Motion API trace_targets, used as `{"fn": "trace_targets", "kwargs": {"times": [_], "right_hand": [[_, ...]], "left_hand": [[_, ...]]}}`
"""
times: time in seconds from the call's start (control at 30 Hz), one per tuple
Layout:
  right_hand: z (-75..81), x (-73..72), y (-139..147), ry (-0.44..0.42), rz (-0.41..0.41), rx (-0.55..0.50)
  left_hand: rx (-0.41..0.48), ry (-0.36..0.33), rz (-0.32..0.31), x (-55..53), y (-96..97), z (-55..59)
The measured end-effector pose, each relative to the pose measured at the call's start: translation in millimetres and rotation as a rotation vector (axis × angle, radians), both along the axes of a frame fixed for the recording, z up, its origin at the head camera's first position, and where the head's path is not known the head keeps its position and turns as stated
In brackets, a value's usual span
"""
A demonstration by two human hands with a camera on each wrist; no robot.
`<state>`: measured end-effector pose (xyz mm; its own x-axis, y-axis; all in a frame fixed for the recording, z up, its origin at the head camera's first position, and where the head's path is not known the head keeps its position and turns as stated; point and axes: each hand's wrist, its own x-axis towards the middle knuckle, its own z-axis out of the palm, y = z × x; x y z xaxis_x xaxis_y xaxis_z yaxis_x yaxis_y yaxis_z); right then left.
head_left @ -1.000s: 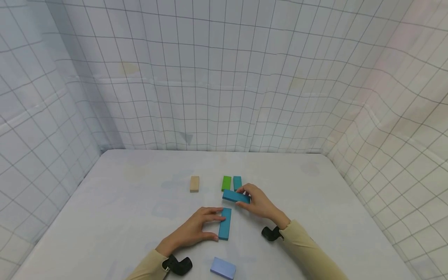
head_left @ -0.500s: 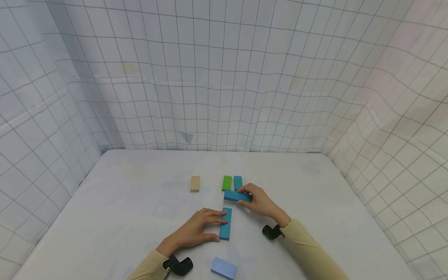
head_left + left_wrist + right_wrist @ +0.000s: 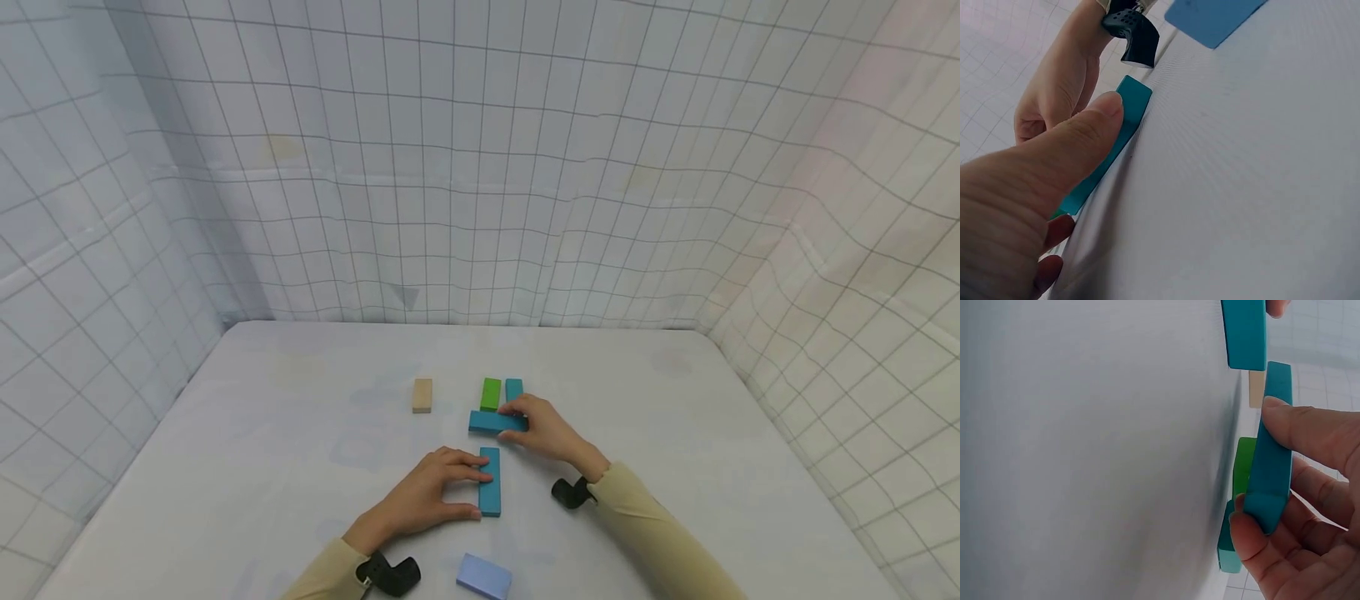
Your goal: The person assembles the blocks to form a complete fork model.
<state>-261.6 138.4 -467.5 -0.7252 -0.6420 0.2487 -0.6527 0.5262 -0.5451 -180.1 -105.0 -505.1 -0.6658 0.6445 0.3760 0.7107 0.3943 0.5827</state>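
Note:
In the head view my left hand (image 3: pixel 431 493) holds a long blue block (image 3: pixel 490 493) lying lengthwise away from me, thumb by its near end and fingers over its far part. My right hand (image 3: pixel 551 432) pinches a second long blue block (image 3: pixel 491 422), turned crosswise. In the right wrist view the thumb (image 3: pixel 1282 419) lies along this crosswise block and a fingertip curls under its end; it appears raised off the table. Just behind it are a green block (image 3: pixel 491 393) and a smaller teal block (image 3: pixel 513 388), partly hidden by the right hand.
A beige block (image 3: pixel 422 396) lies at the back, left of the green one. Nearer to me sits a light blue block (image 3: pixel 483 576). The white table (image 3: pixel 262 433) is bordered by grid-patterned curtains (image 3: pixel 480 208) at the back and sides.
The right hand's block has shifted slightly left and down, now more level and squarely crosswise. The left hand's block has straightened a little, with the fingers further over it.

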Motion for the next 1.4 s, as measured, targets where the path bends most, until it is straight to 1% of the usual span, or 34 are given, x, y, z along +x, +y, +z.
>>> {"fn": "trace_targets", "kwargs": {"times": [0.1,0.23,0.57,0.77,1.07,1.3,1.4], "right_hand": [[0.3,-0.4,-1.8,-0.02,-0.007,0.022],[0.2,-1.7,-3.7,-0.024,-0.015,0.064],[3.0,-1.3,-8.2,-0.027,-0.019,0.115],[2.4,-1.9,-8.6,-0.025,-0.028,0.14],[1.7,-3.3,3.1,-0.018,0.001,0.139],[6.5,-1.9,11.7,-0.06,0.008,0.095],[6.5,-1.6,11.2,-0.053,0.016,0.093]], "left_hand": [[-0.004,0.019,0.002,1.1,1.0,0.4],[-0.005,0.018,0.004,1.5,1.1,0.6],[-0.016,-0.034,0.017,0.9,1.1,-0.5],[-0.018,-0.042,0.021,0.5,0.9,-1.7],[-0.013,-0.048,0.025,0.3,2.1,-2.2],[-0.007,-0.051,0.025,1.3,2.1,-0.2],[-0.005,-0.052,0.023,1.7,1.9,1.0]]}}
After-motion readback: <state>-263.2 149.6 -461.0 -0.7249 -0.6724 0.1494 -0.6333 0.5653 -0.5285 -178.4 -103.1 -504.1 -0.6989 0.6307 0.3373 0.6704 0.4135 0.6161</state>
